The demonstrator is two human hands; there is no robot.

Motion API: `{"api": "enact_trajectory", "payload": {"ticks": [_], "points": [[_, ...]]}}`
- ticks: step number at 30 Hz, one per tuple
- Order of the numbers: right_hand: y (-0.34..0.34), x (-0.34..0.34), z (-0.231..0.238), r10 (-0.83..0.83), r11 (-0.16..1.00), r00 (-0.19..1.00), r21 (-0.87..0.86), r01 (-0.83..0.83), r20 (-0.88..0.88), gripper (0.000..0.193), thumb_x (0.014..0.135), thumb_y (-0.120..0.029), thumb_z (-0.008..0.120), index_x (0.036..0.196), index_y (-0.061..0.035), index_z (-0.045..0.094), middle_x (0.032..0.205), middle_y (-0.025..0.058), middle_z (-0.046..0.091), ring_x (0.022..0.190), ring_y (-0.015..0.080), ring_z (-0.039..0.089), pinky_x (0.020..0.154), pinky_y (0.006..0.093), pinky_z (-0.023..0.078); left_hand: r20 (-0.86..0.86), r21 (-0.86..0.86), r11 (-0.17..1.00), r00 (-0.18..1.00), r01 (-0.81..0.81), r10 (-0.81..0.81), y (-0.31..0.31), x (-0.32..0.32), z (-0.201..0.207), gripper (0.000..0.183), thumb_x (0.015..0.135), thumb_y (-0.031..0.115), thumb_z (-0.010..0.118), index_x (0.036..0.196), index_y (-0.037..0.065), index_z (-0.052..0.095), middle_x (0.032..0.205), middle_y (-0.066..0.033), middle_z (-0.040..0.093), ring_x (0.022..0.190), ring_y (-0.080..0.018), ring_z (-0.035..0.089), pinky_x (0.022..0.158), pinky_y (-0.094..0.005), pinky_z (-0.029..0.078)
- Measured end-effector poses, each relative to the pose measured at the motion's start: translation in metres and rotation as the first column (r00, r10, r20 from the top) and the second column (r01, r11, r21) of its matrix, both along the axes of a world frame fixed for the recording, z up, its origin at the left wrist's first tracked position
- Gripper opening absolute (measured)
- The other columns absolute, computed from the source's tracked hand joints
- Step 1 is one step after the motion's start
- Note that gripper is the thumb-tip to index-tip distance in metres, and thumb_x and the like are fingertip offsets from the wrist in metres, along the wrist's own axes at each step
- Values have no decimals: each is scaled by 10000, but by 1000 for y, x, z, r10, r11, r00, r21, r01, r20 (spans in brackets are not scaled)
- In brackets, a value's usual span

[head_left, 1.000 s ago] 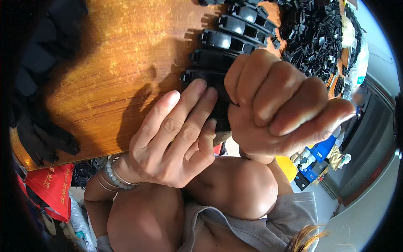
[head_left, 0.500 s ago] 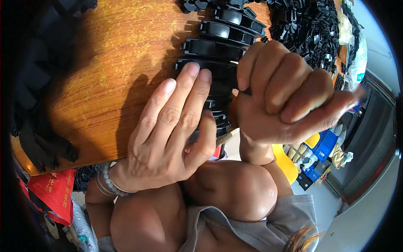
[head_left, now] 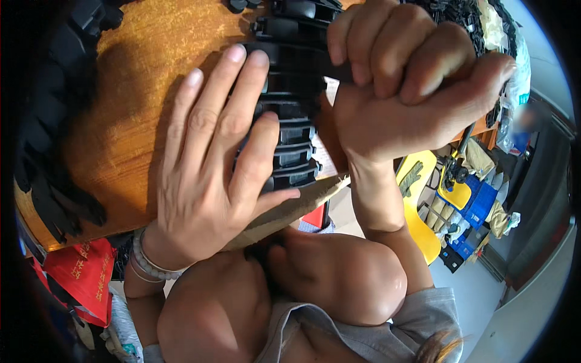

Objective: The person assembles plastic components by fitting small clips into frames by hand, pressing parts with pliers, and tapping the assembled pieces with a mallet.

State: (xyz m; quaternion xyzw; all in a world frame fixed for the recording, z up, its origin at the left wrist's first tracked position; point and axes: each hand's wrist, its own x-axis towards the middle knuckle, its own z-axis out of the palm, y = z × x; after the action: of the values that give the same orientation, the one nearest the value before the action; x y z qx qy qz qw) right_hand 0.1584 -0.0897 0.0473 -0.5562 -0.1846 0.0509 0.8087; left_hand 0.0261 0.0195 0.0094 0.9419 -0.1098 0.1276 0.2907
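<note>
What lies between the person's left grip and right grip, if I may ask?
In the head view, mostly a row of black parts lies between the left grip and the right grip.

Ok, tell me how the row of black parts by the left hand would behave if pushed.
The row of black parts looks segmented, so it might flex or spread rather than move as one. Its glossy highlights suggest hard, perhaps slippery surfaces.

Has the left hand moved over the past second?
Yes: judged against the wooden table, the left hand has shifted to the person's left, and its fingertips now reach farther from the table's near edge.
</note>
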Motion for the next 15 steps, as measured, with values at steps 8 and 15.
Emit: {"api": "enact_trajectory", "payload": {"ticks": [8, 15], "points": [[-3, 7, -32, 198, 952, 947, 179, -247, 254, 616, 1023, -483, 175, 536, -136, 325, 448, 27, 309, 396, 143, 254, 376, 299, 266, -19, 18, 1000, 1000, -3, 3, -3, 3, 7, 674, 811, 554, 606, 1189, 24, 431, 1302, -309, 499, 1235, -463, 473, 1006, -553, 373], [6, -2, -14, 38, 975, 974, 207, -85, 221, 581, 1042, -405, 253, 545, -112, 322, 428, 11, 262, 407, 152, 273, 438, 267, 305, 16, 95, 994, 998, -57, 56, -5, 7, 9, 683, 747, 546, 667, 1099, 1, 456, 1291, -286, 522, 1238, -442, 480, 1042, -569, 335]]}}
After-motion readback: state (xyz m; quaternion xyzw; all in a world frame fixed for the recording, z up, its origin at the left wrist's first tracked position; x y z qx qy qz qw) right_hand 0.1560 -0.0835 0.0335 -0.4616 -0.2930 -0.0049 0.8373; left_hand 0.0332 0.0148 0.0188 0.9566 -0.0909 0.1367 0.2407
